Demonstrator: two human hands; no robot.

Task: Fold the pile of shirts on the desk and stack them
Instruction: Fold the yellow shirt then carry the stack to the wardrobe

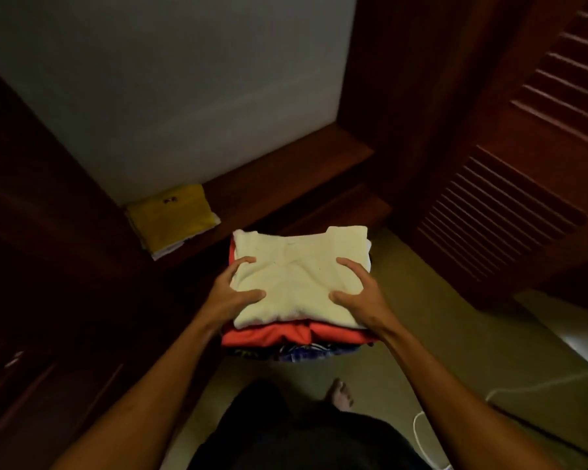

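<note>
Dark wooden shelf (pixel 279 184), yellow packet (pixel 172 218) on it, louvred door (pixel 510 157) right, left hand (pixel 230 293) and right hand (pixel 360 293) gripping shirt stack (pixel 296 286)

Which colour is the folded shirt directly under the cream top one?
Orange-red folded shirt, head view.

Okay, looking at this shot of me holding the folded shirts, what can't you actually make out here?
All from the head view:
- Shirt count: under the cream shirt and the orange shirt, only a dark patterned edge shows.
- Left hand and right hand: fingers below the stack are hidden.
- Whether the stack rests on anything or is carried: hidden beneath it.
- Print on the yellow packet: too small.
- Left cabinet: too dark.
</note>
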